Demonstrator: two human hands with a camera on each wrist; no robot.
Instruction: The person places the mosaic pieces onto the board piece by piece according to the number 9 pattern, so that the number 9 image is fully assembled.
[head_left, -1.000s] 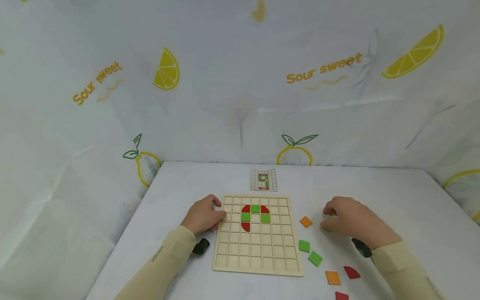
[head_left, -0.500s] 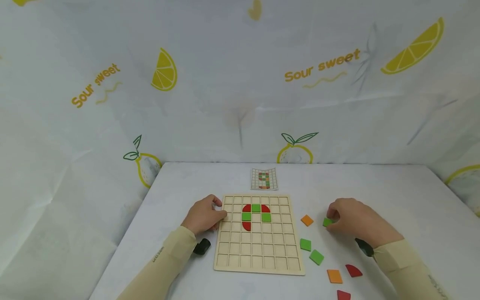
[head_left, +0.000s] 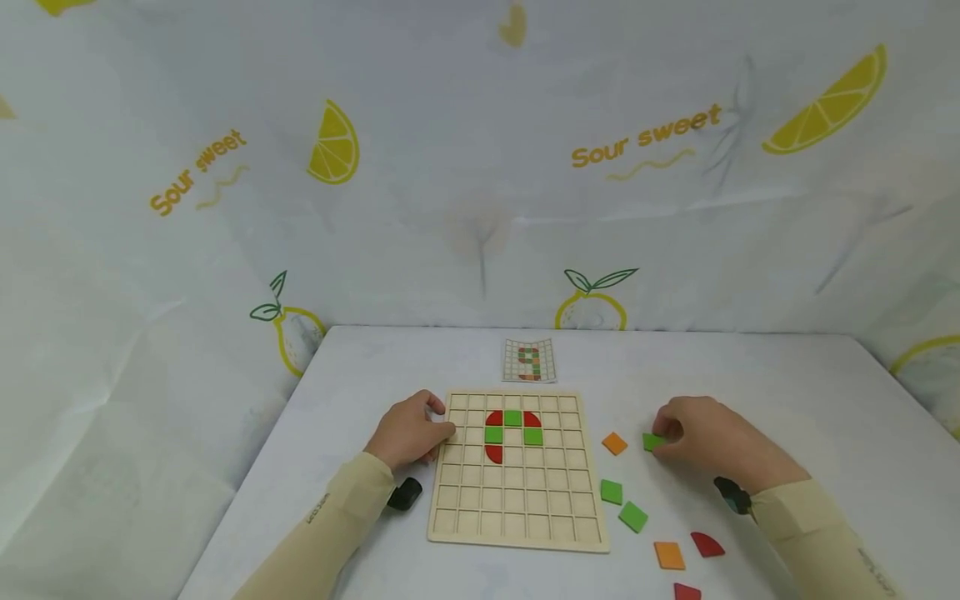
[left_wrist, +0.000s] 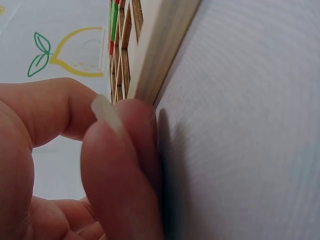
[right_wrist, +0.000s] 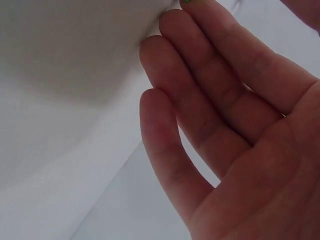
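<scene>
My left hand [head_left: 407, 431] rests at the left edge of a pale wooden grid board [head_left: 517, 508], its fingertips against the rim; in the left wrist view, the thumb [left_wrist: 107, 160] lies by the board's side. Red quarter-round and green square tiles fill several cells in the upper part of the board. To the right, my right hand [head_left: 697, 437] pinches a green square tile [head_left: 651, 442] at the table surface between thumb and index finger. Only a sliver of green shows at a fingertip in the right wrist view, where the other fingers [right_wrist: 200, 125] extend loosely.
A pattern card [head_left: 528, 361] lies beyond the board. Between board and right hand is an orange tile [head_left: 615, 443]. Nearer me lie two green tiles [head_left: 633, 517], another orange tile [head_left: 669, 555] and two red pieces [head_left: 707, 545]. A patterned white cloth hangs behind.
My right fingers have closed in on the green tile, which was mostly hidden beneath them before and now shows at the fingertips. The left hand stays by the board's edge.
</scene>
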